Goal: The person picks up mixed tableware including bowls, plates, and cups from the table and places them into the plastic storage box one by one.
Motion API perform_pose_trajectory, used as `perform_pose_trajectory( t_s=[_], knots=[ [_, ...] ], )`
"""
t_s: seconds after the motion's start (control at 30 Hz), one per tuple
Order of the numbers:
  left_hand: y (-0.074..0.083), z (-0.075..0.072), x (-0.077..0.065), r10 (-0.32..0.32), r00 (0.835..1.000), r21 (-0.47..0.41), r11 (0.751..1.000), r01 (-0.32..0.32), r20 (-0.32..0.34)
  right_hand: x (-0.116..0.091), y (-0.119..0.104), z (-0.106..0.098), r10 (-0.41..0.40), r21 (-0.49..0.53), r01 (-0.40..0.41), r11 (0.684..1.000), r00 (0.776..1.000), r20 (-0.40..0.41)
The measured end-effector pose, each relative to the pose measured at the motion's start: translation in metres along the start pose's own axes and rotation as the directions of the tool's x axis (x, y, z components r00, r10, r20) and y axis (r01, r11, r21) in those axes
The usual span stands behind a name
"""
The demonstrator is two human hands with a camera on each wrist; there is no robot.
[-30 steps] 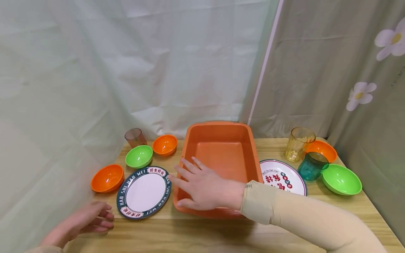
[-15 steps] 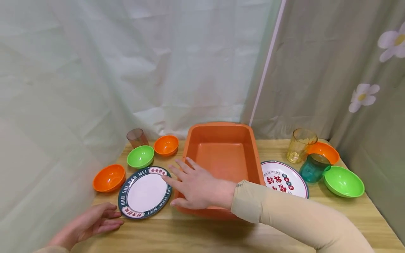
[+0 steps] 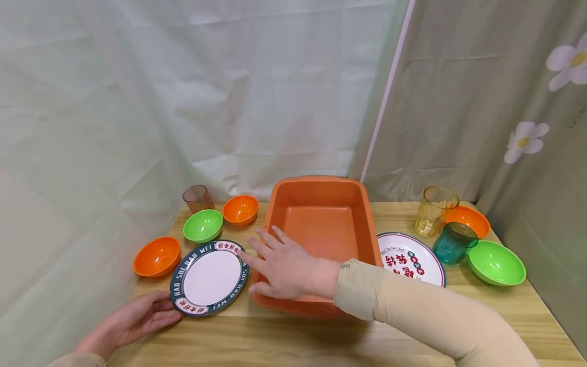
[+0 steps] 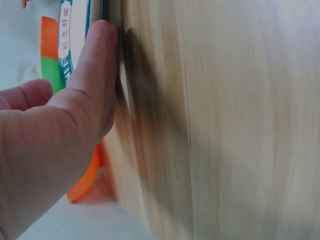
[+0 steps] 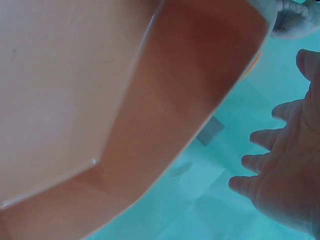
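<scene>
My left hand [image 3: 147, 316] reaches the lower left edge of a white plate [image 3: 212, 279] with a dark green lettered rim. In the left wrist view, straight fingers [image 4: 92, 70] lie right at the plate's edge [image 4: 77, 30], low over the wood, with the thumb held apart. My right hand [image 3: 291, 267] hovers palm down over the near left side of an orange plastic basin [image 3: 327, 232]. Its fingers are spread, and the index fingertip overlaps the plate's right rim in the head view. The right wrist view shows these spread fingers beside the basin's wall [image 5: 185, 65].
Left of the basin stand orange bowls [image 3: 157, 257] [image 3: 240, 210], a green bowl [image 3: 203, 226] and a brownish cup [image 3: 198, 199]. On the right are a printed plate [image 3: 410, 260], a yellow cup [image 3: 434, 211], a teal cup [image 3: 454, 244], an orange bowl [image 3: 472, 220] and a green bowl [image 3: 497, 262].
My left hand has moved right until its fingertips meet the plate's edge. My right hand has shifted slightly left toward the plate, fingers still spread. The dishes look unmoved.
</scene>
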State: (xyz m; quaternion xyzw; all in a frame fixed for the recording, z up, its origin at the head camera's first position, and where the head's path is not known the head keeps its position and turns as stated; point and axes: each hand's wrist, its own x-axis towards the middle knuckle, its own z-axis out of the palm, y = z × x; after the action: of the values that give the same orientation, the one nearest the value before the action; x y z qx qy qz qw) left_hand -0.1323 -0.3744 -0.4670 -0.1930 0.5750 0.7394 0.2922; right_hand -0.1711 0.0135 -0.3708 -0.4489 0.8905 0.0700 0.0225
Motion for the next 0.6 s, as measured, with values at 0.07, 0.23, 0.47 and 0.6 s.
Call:
perform_pose_trajectory(
  t_s=[0.07, 0.23, 0.47, 0.6],
  knots=[
    [0.000, 0.002, 0.002, 0.005, 1.000, -0.021, 1.000, -0.005, 0.003, 0.001, 0.001, 0.000, 0.007, 0.002, -0.007, 1.000, 1.000, 0.005],
    [-0.003, 0.004, 0.005, 0.011, 1.000, -0.023, 1.000, -0.011, 0.006, 0.002, 0.001, 0.002, 0.019, -0.010, -0.019, 1.000, 1.000, 0.005],
    [-0.007, 0.011, 0.011, 0.008, 0.993, 0.013, 1.000, -0.006, -0.122, 0.002, 0.001, 0.005, 0.029, -0.022, -0.029, 0.999, 1.000, 0.006],
    [-0.007, 0.015, 0.014, 0.019, 0.990, 0.035, 0.999, -0.014, -0.142, 0.002, 0.003, 0.007, 0.037, -0.008, -0.037, 0.999, 0.999, 0.007]
  ],
)
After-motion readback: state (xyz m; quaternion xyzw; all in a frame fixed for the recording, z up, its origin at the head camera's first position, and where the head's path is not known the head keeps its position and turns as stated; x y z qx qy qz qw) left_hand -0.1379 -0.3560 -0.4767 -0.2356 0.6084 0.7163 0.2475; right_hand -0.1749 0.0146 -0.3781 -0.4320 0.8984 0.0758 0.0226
